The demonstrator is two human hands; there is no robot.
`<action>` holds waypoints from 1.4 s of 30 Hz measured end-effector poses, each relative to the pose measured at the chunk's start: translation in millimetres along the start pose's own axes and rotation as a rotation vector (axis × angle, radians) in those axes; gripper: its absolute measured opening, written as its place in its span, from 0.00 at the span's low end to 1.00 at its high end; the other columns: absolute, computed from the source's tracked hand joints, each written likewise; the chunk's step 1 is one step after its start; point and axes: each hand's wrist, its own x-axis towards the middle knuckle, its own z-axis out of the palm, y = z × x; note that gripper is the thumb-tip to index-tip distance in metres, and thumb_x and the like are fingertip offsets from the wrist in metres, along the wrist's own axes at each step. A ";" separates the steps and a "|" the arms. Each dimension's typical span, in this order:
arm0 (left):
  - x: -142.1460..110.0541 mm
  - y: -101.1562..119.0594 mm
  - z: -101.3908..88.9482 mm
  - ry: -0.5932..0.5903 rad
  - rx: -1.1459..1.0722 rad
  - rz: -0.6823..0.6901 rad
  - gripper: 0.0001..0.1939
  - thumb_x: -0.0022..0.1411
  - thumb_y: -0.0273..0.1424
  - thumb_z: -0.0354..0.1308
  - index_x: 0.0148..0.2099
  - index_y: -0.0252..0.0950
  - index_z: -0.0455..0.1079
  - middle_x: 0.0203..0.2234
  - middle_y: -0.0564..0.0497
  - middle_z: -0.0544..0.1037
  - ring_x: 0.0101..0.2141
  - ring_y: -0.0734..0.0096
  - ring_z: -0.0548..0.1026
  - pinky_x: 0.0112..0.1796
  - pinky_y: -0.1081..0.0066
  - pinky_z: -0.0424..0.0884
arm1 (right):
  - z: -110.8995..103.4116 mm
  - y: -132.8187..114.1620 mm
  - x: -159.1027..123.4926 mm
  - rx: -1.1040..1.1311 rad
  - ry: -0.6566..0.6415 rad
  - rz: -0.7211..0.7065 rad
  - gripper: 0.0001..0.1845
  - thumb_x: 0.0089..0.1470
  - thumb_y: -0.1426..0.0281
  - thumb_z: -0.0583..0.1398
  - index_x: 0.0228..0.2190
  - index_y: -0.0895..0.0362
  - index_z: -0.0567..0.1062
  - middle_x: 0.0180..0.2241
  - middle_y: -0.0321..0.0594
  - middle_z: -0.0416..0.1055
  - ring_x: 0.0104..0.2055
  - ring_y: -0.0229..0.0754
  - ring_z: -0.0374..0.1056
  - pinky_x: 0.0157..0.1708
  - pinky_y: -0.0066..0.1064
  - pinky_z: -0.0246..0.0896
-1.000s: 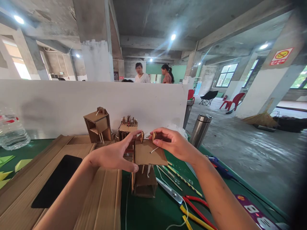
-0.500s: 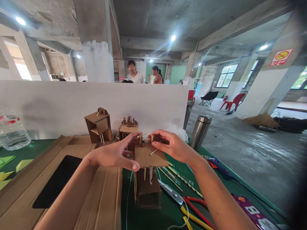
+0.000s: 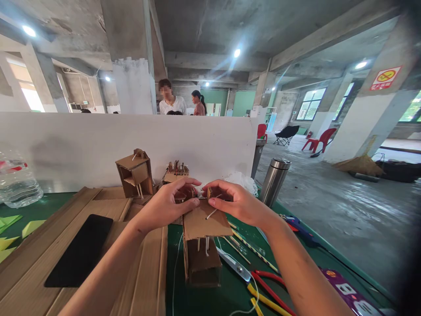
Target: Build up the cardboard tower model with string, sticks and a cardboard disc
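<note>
1 clear bottle (image 3: pixel 20 184) stood by the far edge of the tabletop (image 3: pixel 230 289), left of a black phone (image 3: pixel 79 252) on cardboard sheets (image 3: pixel 151 267). The left hand (image 3: pixel 171 202) curved round the left tab (image 3: pixel 194 192) of a cardboard model (image 3: pixel 204 221) — whether it gripped, I couldn't tell. The model stood just right of the sheets' right edge. Just apart, the right hand (image 3: pixel 235 199) pinched the right tab (image 3: pixel 209 192). Scissors (image 3: pixel 235 264) lay beside the model; a steel flask (image 3: pixel 275 182) stood near the tabletop's far right corner.
</note>
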 end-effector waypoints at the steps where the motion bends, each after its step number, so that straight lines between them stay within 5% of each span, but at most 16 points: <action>1: -0.1 0.7 -0.1 0.004 0.012 0.002 0.17 0.64 0.35 0.59 0.54 0.40 0.67 0.41 0.49 0.78 0.42 0.63 0.76 0.46 0.60 0.72 | -0.1 0.0 -0.1 -0.004 0.002 -0.002 0.15 0.60 0.60 0.60 0.46 0.53 0.72 0.44 0.42 0.73 0.46 0.46 0.69 0.46 0.40 0.66; 36: 1.3 0.5 4.0 0.107 0.089 0.089 0.13 0.63 0.34 0.59 0.50 0.40 0.71 0.38 0.50 0.80 0.40 0.64 0.78 0.41 0.65 0.75 | 2.1 2.0 1.3 0.046 0.042 -0.055 0.09 0.60 0.62 0.60 0.40 0.54 0.74 0.38 0.37 0.73 0.41 0.42 0.68 0.41 0.35 0.62; 42: 5.2 -12.8 -23.7 0.447 0.198 0.112 0.15 0.66 0.39 0.51 0.48 0.36 0.71 0.41 0.45 0.80 0.42 0.61 0.78 0.43 0.65 0.76 | 3.8 1.4 1.1 -0.006 0.045 -0.045 0.09 0.60 0.62 0.60 0.40 0.54 0.73 0.38 0.38 0.72 0.40 0.42 0.67 0.42 0.35 0.62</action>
